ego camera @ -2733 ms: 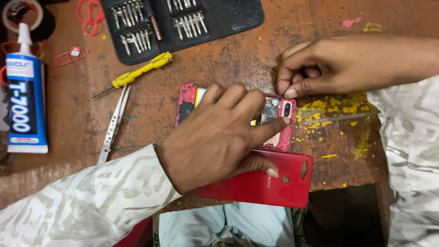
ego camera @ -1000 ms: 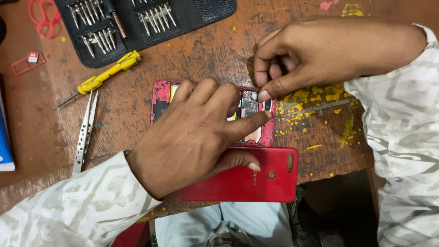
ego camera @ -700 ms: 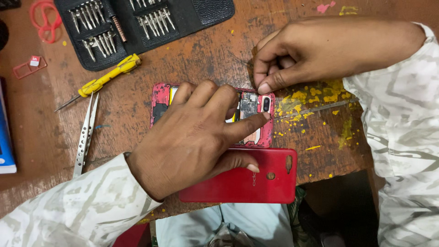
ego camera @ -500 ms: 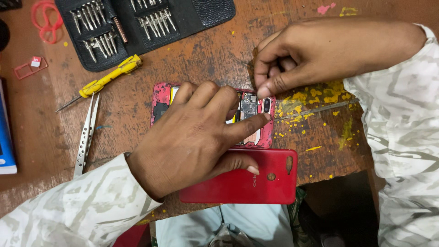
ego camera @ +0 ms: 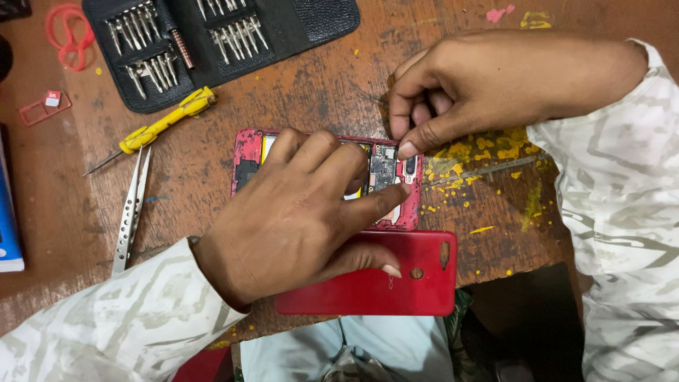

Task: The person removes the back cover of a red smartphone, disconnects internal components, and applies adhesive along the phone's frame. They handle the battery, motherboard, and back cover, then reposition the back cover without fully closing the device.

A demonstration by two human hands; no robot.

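Red back cover [ego camera: 396, 283] lies nearest me at the tabletop [ego camera: 304, 92] edge, touching the opened phone [ego camera: 385, 173] just beyond it. My left hand [ego camera: 297, 219] lies spread flat over the phone, pressing it down, thumb on the cover. My right hand [ego camera: 460, 88] pinches closed at the phone's far right corner; I cannot tell what it grips. Left of the phone lie tweezers [ego camera: 131, 212] and a yellow screwdriver [ego camera: 159, 127]; beyond it, a black bit case [ego camera: 212, 42].
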